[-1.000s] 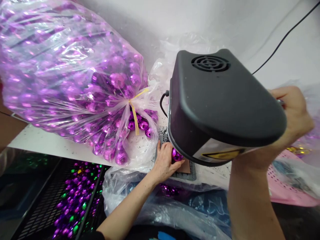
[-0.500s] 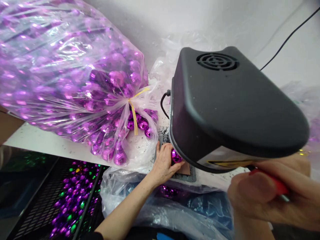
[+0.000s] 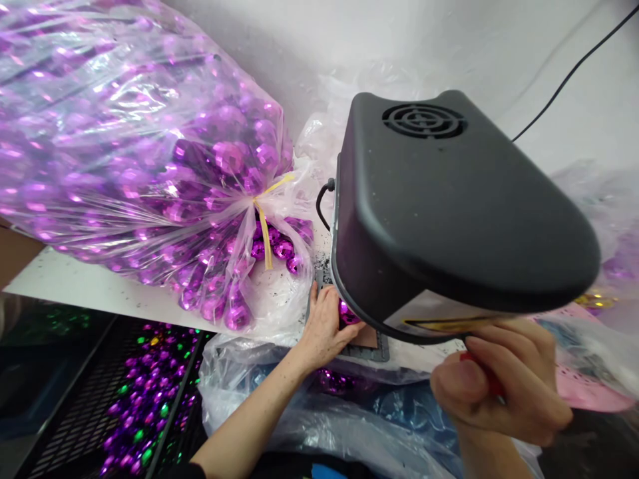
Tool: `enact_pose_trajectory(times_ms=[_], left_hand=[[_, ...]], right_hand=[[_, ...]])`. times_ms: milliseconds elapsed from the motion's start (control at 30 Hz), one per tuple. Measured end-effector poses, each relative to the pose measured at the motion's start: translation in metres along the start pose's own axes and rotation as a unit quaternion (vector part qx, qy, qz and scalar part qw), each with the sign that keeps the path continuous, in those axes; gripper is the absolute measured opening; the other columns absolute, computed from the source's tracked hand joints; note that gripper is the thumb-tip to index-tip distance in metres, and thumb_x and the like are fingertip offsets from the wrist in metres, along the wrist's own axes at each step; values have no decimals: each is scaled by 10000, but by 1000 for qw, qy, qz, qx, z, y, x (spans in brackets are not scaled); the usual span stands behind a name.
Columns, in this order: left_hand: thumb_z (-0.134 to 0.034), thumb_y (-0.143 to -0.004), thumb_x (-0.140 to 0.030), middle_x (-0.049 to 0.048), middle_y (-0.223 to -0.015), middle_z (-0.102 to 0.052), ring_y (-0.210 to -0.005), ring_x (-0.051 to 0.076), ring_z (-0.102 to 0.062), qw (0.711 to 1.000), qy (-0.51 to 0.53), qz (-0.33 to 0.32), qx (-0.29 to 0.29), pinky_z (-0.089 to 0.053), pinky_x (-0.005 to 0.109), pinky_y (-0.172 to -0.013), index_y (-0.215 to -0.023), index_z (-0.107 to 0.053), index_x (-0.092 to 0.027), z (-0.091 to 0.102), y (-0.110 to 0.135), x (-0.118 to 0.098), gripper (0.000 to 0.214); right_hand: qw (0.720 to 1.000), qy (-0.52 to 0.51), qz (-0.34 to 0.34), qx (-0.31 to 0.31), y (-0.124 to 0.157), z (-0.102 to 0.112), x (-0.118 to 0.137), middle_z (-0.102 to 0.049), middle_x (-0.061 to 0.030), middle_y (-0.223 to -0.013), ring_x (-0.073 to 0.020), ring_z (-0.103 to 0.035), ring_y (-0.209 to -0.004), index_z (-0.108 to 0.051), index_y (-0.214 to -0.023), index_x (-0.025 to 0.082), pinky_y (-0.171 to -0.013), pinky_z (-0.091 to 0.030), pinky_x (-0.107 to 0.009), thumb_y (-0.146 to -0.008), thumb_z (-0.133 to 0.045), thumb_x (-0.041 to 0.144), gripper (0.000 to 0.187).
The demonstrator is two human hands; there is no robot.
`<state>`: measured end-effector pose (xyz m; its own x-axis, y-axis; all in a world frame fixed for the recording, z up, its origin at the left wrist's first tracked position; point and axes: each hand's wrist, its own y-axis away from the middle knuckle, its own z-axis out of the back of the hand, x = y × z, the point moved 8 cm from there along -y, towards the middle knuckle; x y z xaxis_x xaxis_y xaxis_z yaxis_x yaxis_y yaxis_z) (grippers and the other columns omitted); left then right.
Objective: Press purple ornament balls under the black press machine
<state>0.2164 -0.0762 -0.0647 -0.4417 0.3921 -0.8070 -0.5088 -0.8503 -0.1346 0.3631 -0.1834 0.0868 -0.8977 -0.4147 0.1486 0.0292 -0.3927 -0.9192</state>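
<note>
A black, rounded plastic machine housing (image 3: 464,206) with a round vent in its top stands over a white tabletop (image 3: 114,286), against a pale grey wall (image 3: 279,40); a thin black cable (image 3: 574,80) runs up behind its right side. Left of the housing lies a large clear plastic bag (image 3: 124,133) full of shiny purple faceted balls, its neck bound with a flat yellow tie (image 3: 265,233). Farther down and left of the housing, below the table edge, sits a black slatted plastic crate (image 3: 74,406) with small purple and green beads in it. A pink perforated plastic basket (image 3: 589,392) is to the housing's lower right, and crumpled clear film (image 3: 239,362) hangs along the table edge in front of it. Under the housing's left front edge, on a dark grey flat base plate (image 3: 382,349), the left hand (image 3: 322,326) is half closed, thumb and fingers about a shiny purple faceted ball (image 3: 345,314) that the housing partly hides; a flat brown piece (image 3: 368,338) lies just beside the thumb. Below the housing's front, the right hand (image 3: 514,392) is closed around a red handle (image 3: 492,380), mostly covered by the fingers.
</note>
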Motion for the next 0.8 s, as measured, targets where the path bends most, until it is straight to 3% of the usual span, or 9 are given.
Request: enact_pose_trajectory(times_ms=[167, 500, 633, 800], left_hand=[[-663, -881, -445, 82, -1166, -688, -1209, 320, -582, 1000, -15, 3, -6, -361, 544, -1198, -1234, -619, -280, -2, 0, 2, 393], [-667, -883, -421, 85, -1233, -652, -1263, 312, -545, 999, -36, 8, -4, -264, 563, -1254, -1290, -565, -250, -1, -2, -1, 453], [-659, -886, -429, 87, -1213, -658, -1249, 317, -556, 999, -32, 11, -5, -291, 582, -1231, -1240, -591, -252, -1, -2, 0, 401], [-686, -869, -403, 70, -1176, -680, -1220, 327, -567, 1000, -4, -1, -7, -266, 622, -1216, -1220, -607, -286, -1, -1, 0, 378]], right_hand=[[1000, 8, 21, 11, 3, -3, 4, -606, -55, -859, -191, -630, -968, -550, -796, 110, -894, -526, -387, -705, -490, -4, 158], [996, 8, 24, -90, 17, -3, 3, -617, -46, -840, -170, -636, -938, -576, -816, 128, -828, -524, -341, -780, -494, 56, 115], [999, 15, -13, -35, 32, -18, -4, -639, -57, -888, -198, -634, -981, -582, -843, 143, -831, -527, -366, -742, -527, 42, 154], [999, -5, -45, 7, 52, -29, -16, -612, -35, -792, -169, -612, -894, -548, -755, 162, -767, -518, -331, -769, -541, 110, 55]])
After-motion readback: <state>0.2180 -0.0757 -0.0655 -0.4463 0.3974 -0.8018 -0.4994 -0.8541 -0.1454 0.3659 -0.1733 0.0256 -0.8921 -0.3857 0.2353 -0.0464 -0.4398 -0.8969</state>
